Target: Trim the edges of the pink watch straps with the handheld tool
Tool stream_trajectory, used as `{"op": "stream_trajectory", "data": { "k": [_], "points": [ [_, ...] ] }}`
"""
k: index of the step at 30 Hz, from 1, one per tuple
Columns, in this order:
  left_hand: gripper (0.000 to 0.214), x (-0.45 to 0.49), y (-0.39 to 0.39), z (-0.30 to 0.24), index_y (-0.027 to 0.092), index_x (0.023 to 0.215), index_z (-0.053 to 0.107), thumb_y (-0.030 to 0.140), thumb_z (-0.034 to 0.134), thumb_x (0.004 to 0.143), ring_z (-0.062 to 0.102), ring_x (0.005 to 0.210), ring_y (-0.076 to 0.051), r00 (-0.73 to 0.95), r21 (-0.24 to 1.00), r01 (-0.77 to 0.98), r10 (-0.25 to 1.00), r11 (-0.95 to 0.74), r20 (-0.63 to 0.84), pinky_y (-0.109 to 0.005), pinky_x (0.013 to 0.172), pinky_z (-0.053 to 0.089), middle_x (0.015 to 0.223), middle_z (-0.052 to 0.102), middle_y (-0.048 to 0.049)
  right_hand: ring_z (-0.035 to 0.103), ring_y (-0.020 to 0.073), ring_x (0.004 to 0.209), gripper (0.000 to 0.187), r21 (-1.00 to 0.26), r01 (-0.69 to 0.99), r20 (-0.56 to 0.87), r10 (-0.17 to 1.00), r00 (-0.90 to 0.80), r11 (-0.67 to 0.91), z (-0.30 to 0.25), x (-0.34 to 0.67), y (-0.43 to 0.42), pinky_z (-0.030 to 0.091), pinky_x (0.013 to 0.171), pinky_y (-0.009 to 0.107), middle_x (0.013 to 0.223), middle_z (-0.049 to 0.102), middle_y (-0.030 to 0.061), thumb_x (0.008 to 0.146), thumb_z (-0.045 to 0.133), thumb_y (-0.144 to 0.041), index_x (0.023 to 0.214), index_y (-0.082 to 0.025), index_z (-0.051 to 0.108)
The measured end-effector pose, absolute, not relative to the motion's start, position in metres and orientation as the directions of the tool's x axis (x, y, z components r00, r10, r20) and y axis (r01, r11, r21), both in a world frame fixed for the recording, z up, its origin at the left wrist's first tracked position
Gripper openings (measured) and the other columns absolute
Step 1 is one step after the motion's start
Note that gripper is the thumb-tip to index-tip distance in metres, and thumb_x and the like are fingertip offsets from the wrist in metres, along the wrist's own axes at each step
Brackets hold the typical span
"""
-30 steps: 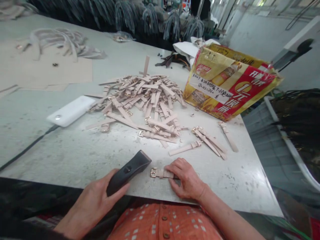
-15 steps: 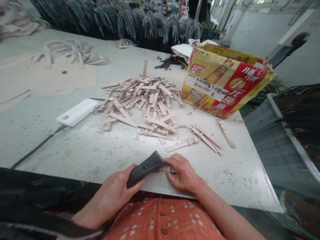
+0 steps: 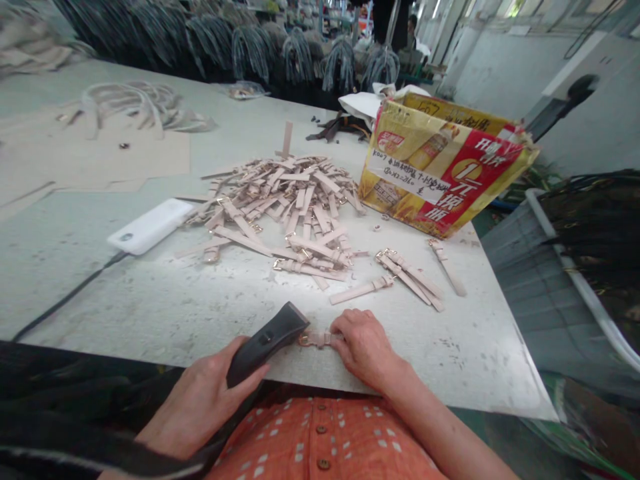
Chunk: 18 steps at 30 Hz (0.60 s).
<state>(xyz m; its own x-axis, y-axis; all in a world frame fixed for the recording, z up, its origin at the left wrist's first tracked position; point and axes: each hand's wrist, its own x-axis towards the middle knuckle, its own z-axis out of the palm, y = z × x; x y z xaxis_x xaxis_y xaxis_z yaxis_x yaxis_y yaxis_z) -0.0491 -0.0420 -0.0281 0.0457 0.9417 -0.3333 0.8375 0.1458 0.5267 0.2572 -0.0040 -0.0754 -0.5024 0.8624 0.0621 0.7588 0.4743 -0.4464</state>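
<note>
My left hand point(image 3: 210, 387) is wrapped round a black clipper-shaped tool point(image 3: 267, 343), its wide end tilted up and to the right. Just beside that end, a pale pink buckle strap point(image 3: 323, 339) lies low over the table, its metal buckle facing left. My right hand point(image 3: 363, 343) is closed on the strap's right part; the fingers hide that end. Ahead of both hands, a single strap point(image 3: 363, 291), a small group of straps point(image 3: 410, 277) and another lone strap point(image 3: 447, 268) rest on the table. Farther back rises a large heap of similar straps point(image 3: 295, 193).
A yellow and red cardboard box point(image 3: 440, 170) stands at the right rear. To the left lies a white slab-like device point(image 3: 150, 227) with a black cable point(image 3: 70, 297). Pale sheets point(image 3: 160, 157) cover the far left, and a grey bin point(image 3: 530, 267) stands beyond the right edge.
The tool in my left hand has drawn back left and slightly down. The strap's buckle end, earlier hidden, now shows, while my right hand keeps its grip.
</note>
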Motion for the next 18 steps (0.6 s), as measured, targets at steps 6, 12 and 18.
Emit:
{"op": "stream_trajectory", "data": {
  "k": [6, 12, 18],
  "points": [
    [0.036, -0.051, -0.045, -0.011, 0.029, 0.104, 0.079, 0.06, 0.063, 0.093, 0.087, 0.08, -0.029, 0.109, 0.573, 0.812, 0.938, 0.107, -0.33, -0.032, 0.073, 0.063, 0.085, 0.09, -0.0016, 0.062, 0.0248, 0.091, 0.018, -0.51, 0.544, 0.37, 0.741, -0.561, 0.666, -0.094, 0.262, -0.011, 0.049, 0.081, 0.038, 0.094, 0.071, 0.0062, 0.11, 0.069, -0.011, 0.098, -0.024, 0.073],
    [0.028, -0.05, -0.062, -0.008, 0.031, 0.102, 0.081, 0.053, 0.066, 0.094, 0.085, 0.074, -0.027, 0.157, 0.571, 0.816, 0.912, 0.096, -0.378, -0.029, 0.07, 0.061, 0.078, 0.087, 0.0005, 0.066, 0.0254, 0.097, 0.018, -0.602, 0.424, 0.424, 0.721, -0.549, 0.677, -0.097, 0.269, -0.026, 0.057, 0.083, 0.039, 0.105, 0.074, 0.0091, 0.113, 0.065, -0.012, 0.107, -0.024, 0.076],
    [0.024, -0.048, -0.073, -0.006, 0.033, 0.097, 0.08, 0.05, 0.063, 0.096, 0.084, 0.075, -0.025, 0.169, 0.544, 0.836, 0.911, 0.07, -0.376, -0.028, 0.071, 0.06, 0.078, 0.086, 0.0007, 0.069, 0.0251, 0.098, 0.02, -0.681, 0.343, 0.458, 0.742, -0.49, 0.647, -0.095, 0.268, -0.027, 0.062, 0.085, 0.039, 0.106, 0.077, 0.0105, 0.112, 0.062, -0.009, 0.11, -0.022, 0.076]
  ]
}}
